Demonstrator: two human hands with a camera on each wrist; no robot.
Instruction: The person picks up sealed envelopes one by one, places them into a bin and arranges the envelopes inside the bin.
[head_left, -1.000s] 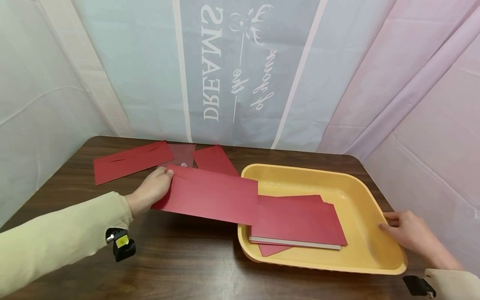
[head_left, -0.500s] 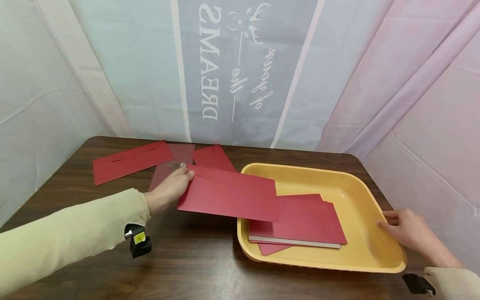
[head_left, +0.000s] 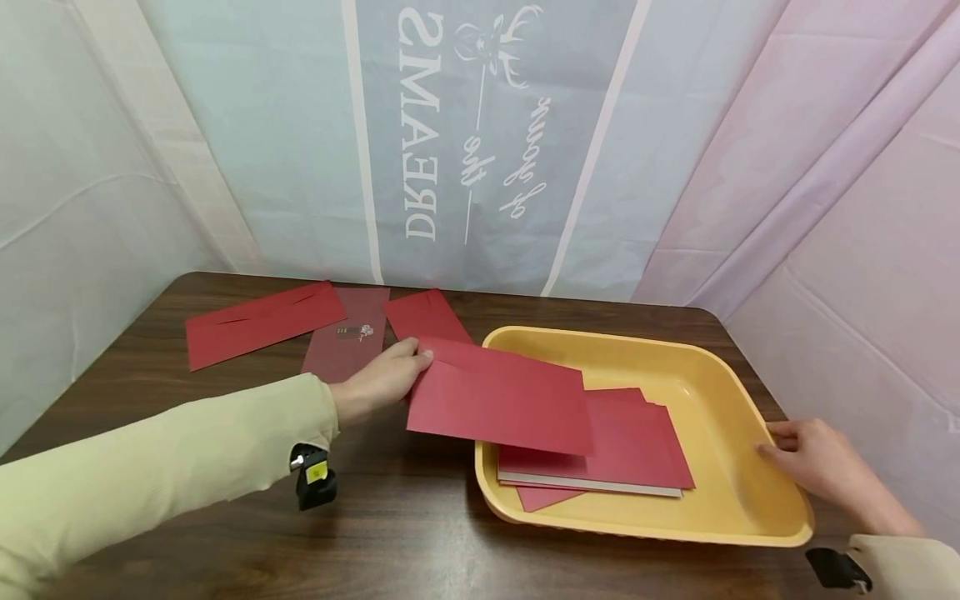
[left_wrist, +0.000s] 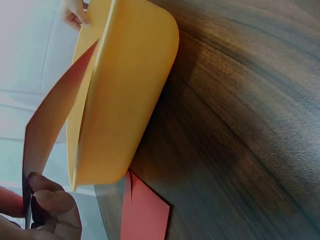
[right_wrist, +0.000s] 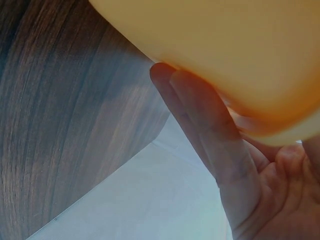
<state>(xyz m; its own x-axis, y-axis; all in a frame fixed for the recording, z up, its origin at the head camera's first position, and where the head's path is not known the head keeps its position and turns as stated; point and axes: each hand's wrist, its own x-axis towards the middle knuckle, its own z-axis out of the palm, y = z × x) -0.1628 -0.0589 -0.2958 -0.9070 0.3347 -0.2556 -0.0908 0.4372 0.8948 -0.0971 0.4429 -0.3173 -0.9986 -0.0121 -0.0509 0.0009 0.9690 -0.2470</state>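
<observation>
My left hand (head_left: 386, 382) pinches the left end of a red envelope (head_left: 501, 402), thumb on its upper face. The envelope's far end reaches over the left rim of a yellow plastic tub (head_left: 727, 458). In the left wrist view the envelope (left_wrist: 55, 117) slants up past the tub's rim, held between thumb and fingers. Inside the tub lies a stack of red envelopes (head_left: 645, 450), partly covered by the held one. My right hand (head_left: 821, 471) grips the tub's right rim. Its fingers (right_wrist: 200, 115) lie against the outer wall in the right wrist view.
Behind my left arm, a red envelope (head_left: 266, 325) with a slit flap lies on the dark wooden table (head_left: 405, 542). Beside it is a translucent reddish sheet (head_left: 352, 337) with a small print. Another red envelope (head_left: 427, 318) lies near the tub. Fabric curtains (head_left: 300, 150) enclose the table.
My left hand has moved to the right with the red envelope, bringing it farther over the tub. More of the translucent sheet now shows. My right hand has stayed on the rim.
</observation>
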